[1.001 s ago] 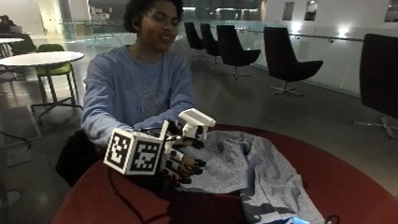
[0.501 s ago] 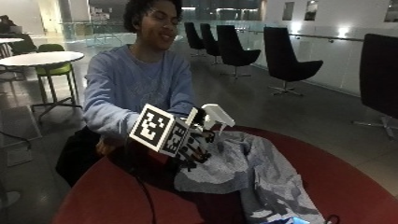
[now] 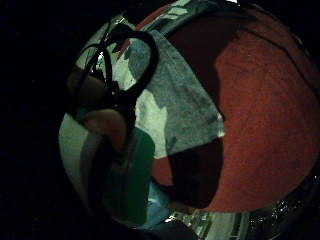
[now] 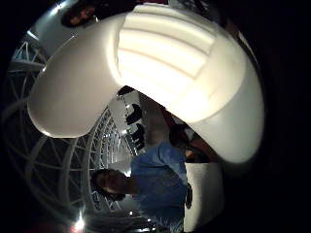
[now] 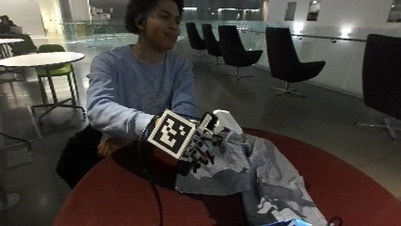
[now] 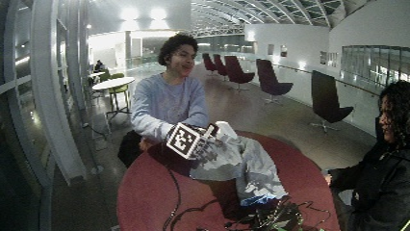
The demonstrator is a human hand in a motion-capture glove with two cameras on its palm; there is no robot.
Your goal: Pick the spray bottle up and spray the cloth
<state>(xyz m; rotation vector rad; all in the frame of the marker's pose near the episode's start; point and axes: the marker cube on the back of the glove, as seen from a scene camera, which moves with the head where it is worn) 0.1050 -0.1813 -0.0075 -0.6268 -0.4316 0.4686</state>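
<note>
Round and red, the felt-topped table [image 5: 351, 188] stands in a dim hall of black swivel chairs [image 5: 288, 61], and a grey patterned cloth [image 5: 263, 179] lies rumpled across it, spreading out beneath and beyond the person's black-gloved right hand [image 5: 204, 146]. That hand is raised above the near edge of the cloth with its fingers curled round a spray bottle with a white plastic trigger head [image 5: 225, 121], the head standing up just past the knuckles; the little finger side palm view shows a green-and-white bottle body [image 3: 132, 180] lying close against the palm with a bare fingertip [image 3: 107, 125] wrapped over it and the cloth below, while the thumb side view is largely filled by the white head [image 4: 160, 77]. The pickup looks complete, so the step in hand is the spraying itself. The next move probably calls for turning the nozzle down toward the cloth and squeezing the trigger; where the nozzle points now cannot be made out. The bare left hand [image 5: 106, 147] rests low by the table's edge, nearer the body than the gloved one.
</note>
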